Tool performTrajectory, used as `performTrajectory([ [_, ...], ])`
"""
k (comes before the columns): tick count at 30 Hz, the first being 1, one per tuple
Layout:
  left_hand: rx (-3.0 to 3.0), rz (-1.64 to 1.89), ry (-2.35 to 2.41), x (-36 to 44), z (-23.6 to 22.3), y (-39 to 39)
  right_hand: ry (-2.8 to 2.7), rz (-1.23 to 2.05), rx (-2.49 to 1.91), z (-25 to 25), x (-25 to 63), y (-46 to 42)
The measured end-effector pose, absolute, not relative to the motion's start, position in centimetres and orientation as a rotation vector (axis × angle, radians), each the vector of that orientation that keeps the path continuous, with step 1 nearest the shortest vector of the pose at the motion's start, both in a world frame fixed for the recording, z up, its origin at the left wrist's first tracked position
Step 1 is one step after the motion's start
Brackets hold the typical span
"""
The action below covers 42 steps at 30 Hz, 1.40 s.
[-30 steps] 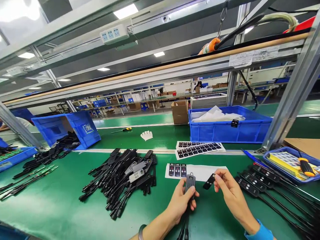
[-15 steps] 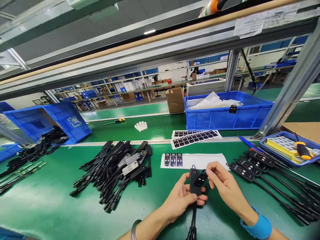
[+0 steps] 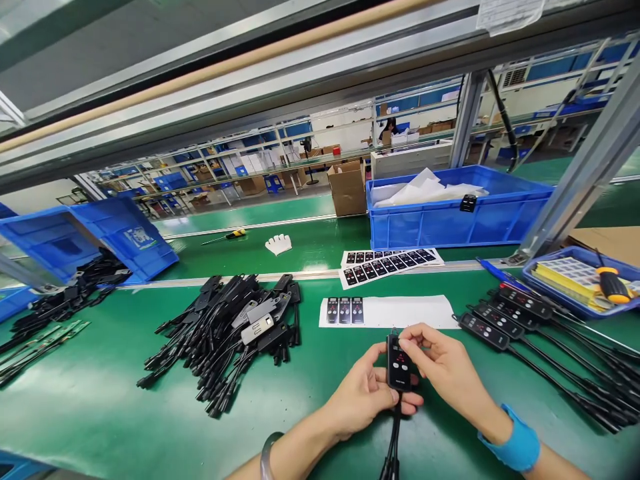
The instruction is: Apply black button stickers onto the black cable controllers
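My left hand (image 3: 356, 395) is wrapped round a small black cabled controller (image 3: 391, 381), held upright with its cables hanging down. Over the controller's face lies a black label sticker (image 3: 400, 371) with red marks and white buttons printed on it. The thumb and forefinger of my right hand (image 3: 443, 363) pinch the sticker's upper end against the controller. Just beyond my hands, a white backing sheet (image 3: 410, 311) carries three more labels (image 3: 345, 311) at its left end. On the right lie several controllers (image 3: 490, 331) with labels on their faces.
Black cabled units (image 3: 225, 333) are heaped left of my hands. Label sheets (image 3: 387, 267) lie near a blue bin (image 3: 450, 223). A blue tray (image 3: 580, 310) at right holds an orange-and-black screwdriver (image 3: 613, 285). A white glove (image 3: 278, 245) rests farther back.
The sticker was slanted across the controller with its display window showing. Now it lies straight along the controller's face, and my right hand has come closer to its top. The view has tipped slightly.
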<state>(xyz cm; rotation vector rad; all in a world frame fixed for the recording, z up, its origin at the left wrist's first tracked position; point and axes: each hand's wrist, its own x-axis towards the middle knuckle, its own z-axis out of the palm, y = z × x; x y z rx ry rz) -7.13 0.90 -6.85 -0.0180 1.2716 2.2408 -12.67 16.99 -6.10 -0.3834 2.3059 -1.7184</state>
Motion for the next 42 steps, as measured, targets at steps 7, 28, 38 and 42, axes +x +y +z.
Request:
performTrajectory([
  [7,-0.020,2.237,1.269,-7.1,-6.9,1.0,2.343,-1.699,-0.348,-5.8,-12.5,16.9],
  [28,0.042,2.230,1.380,-6.8,-7.2,1.3,2.309,-1.763,-0.258,-6.8,-12.4,17.0],
  [38,0.026,2.234,1.361,-7.0,-7.5,1.3,2.379,-1.534,-0.242,-5.8,-12.7,17.3],
  [42,-0.010,2.220,1.326,-7.2,-7.4,1.2,2.481,-1.400,-0.278,-5.7,-13.0,17.6],
])
